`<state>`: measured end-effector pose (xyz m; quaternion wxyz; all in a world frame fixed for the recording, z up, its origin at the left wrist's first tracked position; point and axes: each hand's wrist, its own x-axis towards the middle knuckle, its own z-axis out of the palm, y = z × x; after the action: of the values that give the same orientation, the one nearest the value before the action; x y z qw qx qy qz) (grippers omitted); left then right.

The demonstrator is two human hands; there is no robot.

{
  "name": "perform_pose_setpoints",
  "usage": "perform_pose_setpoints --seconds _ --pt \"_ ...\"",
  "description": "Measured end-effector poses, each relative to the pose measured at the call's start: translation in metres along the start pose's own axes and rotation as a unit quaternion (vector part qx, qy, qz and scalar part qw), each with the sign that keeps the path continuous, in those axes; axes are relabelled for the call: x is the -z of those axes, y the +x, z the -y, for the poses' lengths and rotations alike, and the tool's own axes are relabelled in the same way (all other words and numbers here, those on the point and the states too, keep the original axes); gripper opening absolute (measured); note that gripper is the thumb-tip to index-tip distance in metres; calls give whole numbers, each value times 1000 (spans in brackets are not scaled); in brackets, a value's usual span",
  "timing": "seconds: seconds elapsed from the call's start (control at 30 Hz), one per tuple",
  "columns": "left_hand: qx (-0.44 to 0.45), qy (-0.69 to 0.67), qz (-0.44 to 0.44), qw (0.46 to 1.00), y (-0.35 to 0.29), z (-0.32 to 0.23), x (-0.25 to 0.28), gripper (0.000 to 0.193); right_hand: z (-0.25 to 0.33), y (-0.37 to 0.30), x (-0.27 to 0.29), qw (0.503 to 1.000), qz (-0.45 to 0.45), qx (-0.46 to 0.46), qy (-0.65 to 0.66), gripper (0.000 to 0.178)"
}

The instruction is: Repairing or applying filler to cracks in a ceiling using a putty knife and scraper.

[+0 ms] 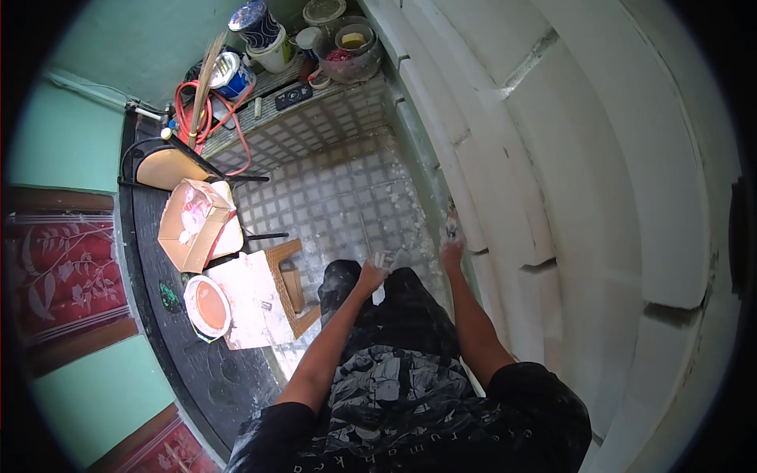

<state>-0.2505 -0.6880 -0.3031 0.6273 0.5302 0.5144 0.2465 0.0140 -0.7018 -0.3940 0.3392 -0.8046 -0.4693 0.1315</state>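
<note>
My left hand (372,277) is in front of my knees, its fingers bent and smeared with white. They close round a pale, flat thing (399,258) whose kind is too small to tell; a white bit (379,296) hangs below the hand. Close against the lower part of the white wall (579,181) on the right, my right hand (452,249) is closed, also dusted white. A small, thin thing (452,229) sticks up from its fingers; its kind cannot be made out. The wall has large pale blocks or panels with open gaps and stepped edges.
At left, a wicker stool (285,256) adjoins a white-smeared board (248,311) and a bucket (211,306) of pinkish stuff. Behind are a cardboard box (183,251), a chair (169,168), a broom (205,87), a red hose (183,118) and a ledge (276,118) with paint tubs.
</note>
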Motion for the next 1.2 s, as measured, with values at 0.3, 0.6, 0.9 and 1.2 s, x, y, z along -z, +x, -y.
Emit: perform_pose_setpoints --seconds 0.3,0.6,0.9,1.2 --pt "79 -86 -6 993 50 -22 16 51 56 48 -5 977 47 -176 111 39" --pt "78 -129 11 989 141 -47 43 47 76 93 -38 969 74 -228 61 41" --pt "-24 7 66 997 233 -59 84 44 132 215 -124 968 38 -223 111 35" --pt "103 -38 51 993 273 -71 147 44 189 277 -163 904 22 -320 282 18"
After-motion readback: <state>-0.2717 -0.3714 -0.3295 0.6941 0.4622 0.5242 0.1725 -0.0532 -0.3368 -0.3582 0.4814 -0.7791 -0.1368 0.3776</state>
